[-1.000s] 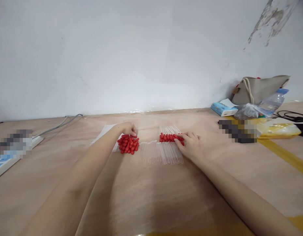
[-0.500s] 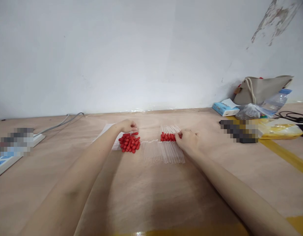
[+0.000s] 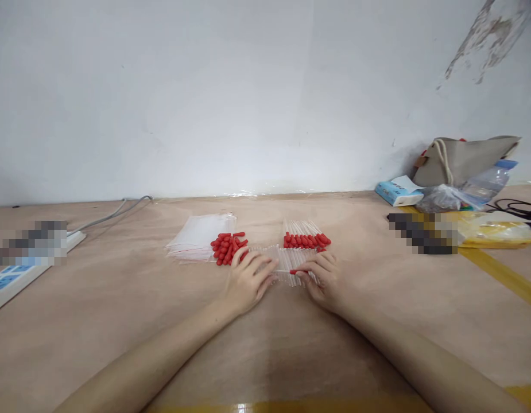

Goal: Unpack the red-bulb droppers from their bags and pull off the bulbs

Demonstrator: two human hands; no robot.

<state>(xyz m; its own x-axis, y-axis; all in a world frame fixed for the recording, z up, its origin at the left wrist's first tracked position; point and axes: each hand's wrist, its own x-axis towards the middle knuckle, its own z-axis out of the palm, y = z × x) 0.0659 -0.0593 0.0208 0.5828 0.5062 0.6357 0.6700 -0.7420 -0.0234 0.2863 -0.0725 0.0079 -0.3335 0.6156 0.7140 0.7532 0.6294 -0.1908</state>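
My right hand (image 3: 328,281) pinches a thin white stick by its red end (image 3: 294,272), which points left toward my left hand. Near the stick's other end, my left hand (image 3: 250,281) is closed with fingertips together; what it grips is hidden. Both hands are over a row of clear thin tubes (image 3: 286,259) lying side by side. Behind them lies a row of white sticks (image 3: 300,227) with red ends toward me. Left of the tubes is a heap of small red bulb-shaped pieces (image 3: 224,248), partly covered by my left hand.
Flat clear plastic bags (image 3: 196,235) lie left of the heap. A white power strip (image 3: 33,272) with a grey cable is at far left. On the right are a blue tissue pack (image 3: 398,191), a yellow pack (image 3: 493,229), a plastic bottle (image 3: 491,182) and a grey bag (image 3: 467,158).
My left hand has moved from behind the red heap toward me and right, onto the tubes. My right hand has left the red-ended row and come nearer with one red-ended stick.
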